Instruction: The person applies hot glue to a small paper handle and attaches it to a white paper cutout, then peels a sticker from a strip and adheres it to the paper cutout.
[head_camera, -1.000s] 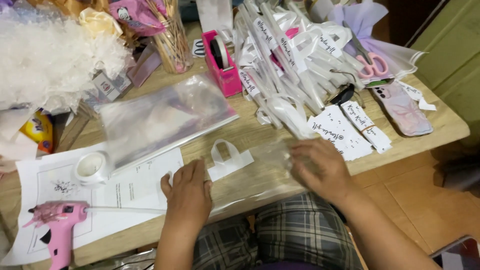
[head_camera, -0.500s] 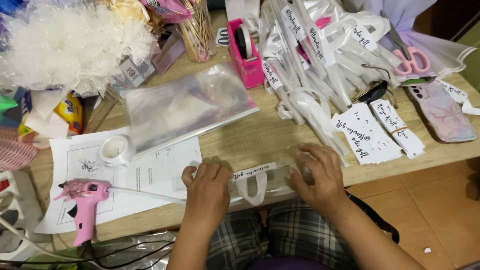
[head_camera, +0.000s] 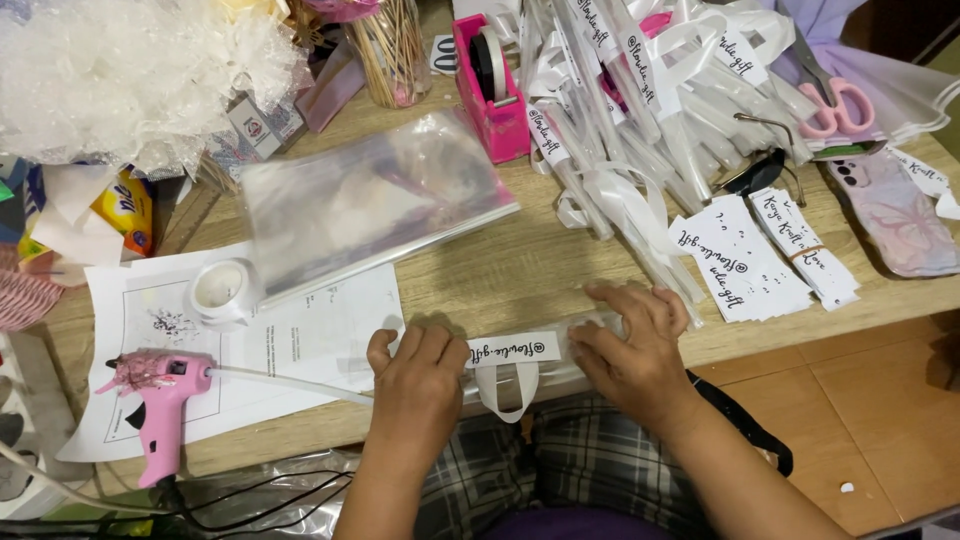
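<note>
Pale wood grain runs across the bench (head_camera: 520, 270), crowded from edge to edge, with orange floor tiles (head_camera: 860, 410) showing at four o'clock. Down at six o'clock, both hands press flat on a long clear packet (head_camera: 520, 365) lying along the near edge of the bench. The left hand (head_camera: 418, 378) is spread open, palm down on the packet's left end; the right hand (head_camera: 632, 345) likewise lies flat, fingers extended over the right end, neither one clenched. Between them sits a white paper label (head_camera: 512, 349) with dark script, and a loop of white satin ribbon (head_camera: 505, 390) hangs just below it over the edge.

At eight o'clock a pink glue gun (head_camera: 160, 400) rests on a printed white sheet (head_camera: 310, 345), its clear stick pointing toward the left hand. A white tape roll (head_camera: 220, 292) sits at nine o'clock beside a glossy stack of cellophane bags (head_camera: 375, 200). Fluffy white netting (head_camera: 130, 70) billows at eleven o'clock. A pink tape dispenser (head_camera: 490, 85) stands at twelve, and a heap of finished ribboned packets (head_camera: 640, 110) fills one o'clock. Pink scissors (head_camera: 835, 100) and a marbled phone (head_camera: 895, 215) lie at two o'clock, near a spread of white label strips (head_camera: 760, 260).
</note>
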